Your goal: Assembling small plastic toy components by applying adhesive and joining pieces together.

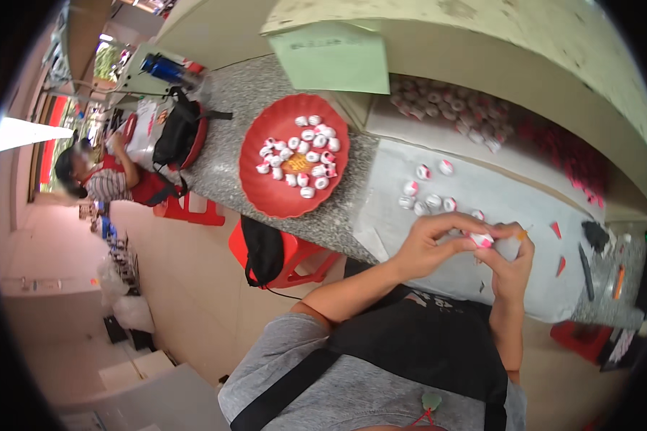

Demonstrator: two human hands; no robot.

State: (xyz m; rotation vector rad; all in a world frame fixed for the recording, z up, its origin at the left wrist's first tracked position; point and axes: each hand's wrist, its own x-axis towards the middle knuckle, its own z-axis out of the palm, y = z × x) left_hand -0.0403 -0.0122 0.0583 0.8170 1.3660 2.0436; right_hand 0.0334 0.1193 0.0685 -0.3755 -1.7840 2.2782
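Note:
In front of my chest, my left hand (433,246) pinches a small rounded white and pink piece (481,240) between thumb and fingertips. My right hand (512,267) meets it from the other side, its thumb and curled fingers closed at the same piece. A small orange part with a thin tip (522,235) shows at the right fingers; its kind is unclear. Below and around both hands lies a pale work sheet (402,161). Several similar white and pink pieces (433,202) sit loose on it, just beyond my left hand.
A red scalloped plate (254,188) with several such pieces stands left on the speckled counter (230,108). More fill the shelf recess (449,108), beside pink parts (568,158). A dark pen-like tool (586,273) lies right. Red stools (295,251) stand below; a co-worker (108,176) sits far left.

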